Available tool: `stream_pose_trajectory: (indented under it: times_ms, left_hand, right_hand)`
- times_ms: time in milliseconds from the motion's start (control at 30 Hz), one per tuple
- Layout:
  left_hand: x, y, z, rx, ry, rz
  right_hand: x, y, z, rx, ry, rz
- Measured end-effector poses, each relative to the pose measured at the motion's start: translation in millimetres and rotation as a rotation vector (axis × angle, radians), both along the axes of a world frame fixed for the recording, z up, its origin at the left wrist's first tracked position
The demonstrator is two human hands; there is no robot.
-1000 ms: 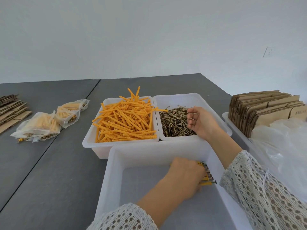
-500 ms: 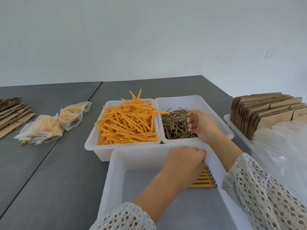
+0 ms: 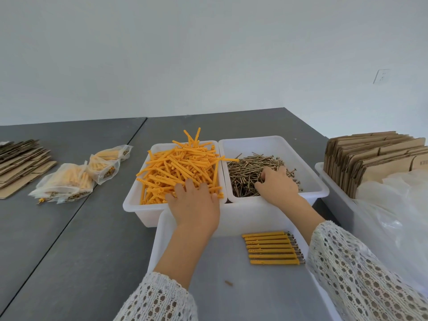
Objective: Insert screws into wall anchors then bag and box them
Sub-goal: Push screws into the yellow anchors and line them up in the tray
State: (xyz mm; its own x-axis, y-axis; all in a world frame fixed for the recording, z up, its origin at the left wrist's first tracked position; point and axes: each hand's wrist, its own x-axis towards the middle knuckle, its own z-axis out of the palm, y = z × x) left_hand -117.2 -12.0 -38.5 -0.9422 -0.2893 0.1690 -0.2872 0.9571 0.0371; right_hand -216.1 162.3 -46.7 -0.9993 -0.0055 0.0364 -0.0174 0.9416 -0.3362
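Loose orange wall anchors (image 3: 180,163) fill the left white bin (image 3: 129,202). My left hand (image 3: 194,205) lies on that heap at its near edge, fingers spread and fairly straight. Brass screws (image 3: 247,167) lie in the right white bin (image 3: 312,181). My right hand (image 3: 276,187) is down in them with its fingers curled into the pile. A larger white bin (image 3: 159,239) stands in front, and several anchors with screws in them (image 3: 271,247) lie in a neat row at its right side.
Filled plastic bags (image 3: 67,184) and flat cardboard (image 3: 20,163) lie on the grey table at the left. At the right, a white tray (image 3: 324,174) holds folded cardboard boxes (image 3: 370,158) and clear empty bags (image 3: 393,205). A small brown bit (image 3: 228,283) lies in the front bin.
My left hand has let go of the assembled row in the front bin and moved up onto the anchor heap. My right hand has dropped lower into the screws.
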Motion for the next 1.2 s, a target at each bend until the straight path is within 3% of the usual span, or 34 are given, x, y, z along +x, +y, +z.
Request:
stream_pose_trajectory:
  times_ms: [100, 200, 333, 667, 800, 933, 1133, 1200]
  left_hand:
    - [-2, 0, -1, 0.033, -0.04, -0.018]
    - [-3, -2, -2, 0.059, 0.006, -0.078]
    - [-8, -6, -1, 0.258, 0.146, -0.173]
    - [-10, -3, 4, 0.51, 0.603, -0.394]
    - [-11, -4, 3, 0.691, 0.644, -0.431]
    - [-13, -2, 1, 0.858, 0.568, -0.388]
    - [-13, 3, 0, 0.985, 0.544, -0.369]
    - [-13, 3, 2, 0.998, 0.541, -0.365]
  right_hand:
    - [0, -1, 2, 0.006, -0.015, -0.011]
    - [-1, -1, -1, -0.099, 0.092, -0.017]
    - [1, -1, -4, -0.258, 0.244, -0.019]
    - [3, -1, 10, -0.709, 0.398, -0.065]
    - [3, 3, 15, -1.143, 0.284, -0.156]
    - [3, 7, 19, -1.41, 0.169, -0.253]
    - [3, 6, 19, -1.898, -0.119, -0.192]
    - [3, 7, 19, -1.967, -0.211, -0.143]
